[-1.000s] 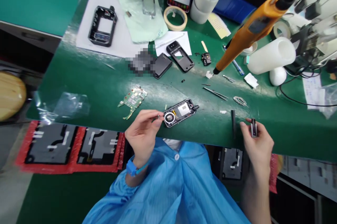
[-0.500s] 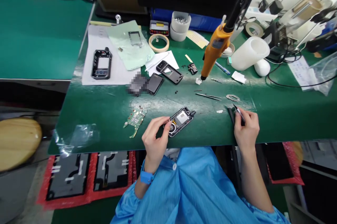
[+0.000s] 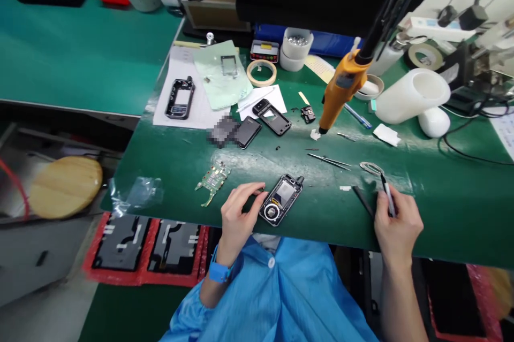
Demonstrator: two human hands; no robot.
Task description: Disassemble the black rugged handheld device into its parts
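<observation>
Phone (image 3: 286, 193) on tabletop (image 3: 329, 213): was already open, with circuit board (image 3: 215, 177) outside; could not tell remaining work. With left hand (image 3: 240, 214), pinched tiny piece (image 3: 261, 189); with right hand (image 3: 399, 226), gripped pen-like tool (image 3: 388, 200).

We find the handset housing (image 3: 283, 198) on the bench (image 3: 453, 219), lower centre of frame. Circuit board (image 3: 214, 177) lies to its left, tweezers (image 3: 330, 161) to its upper right. Upper centre: we log tape roll (image 3: 262, 83) just left of stacked cups (image 3: 292, 62).
</observation>
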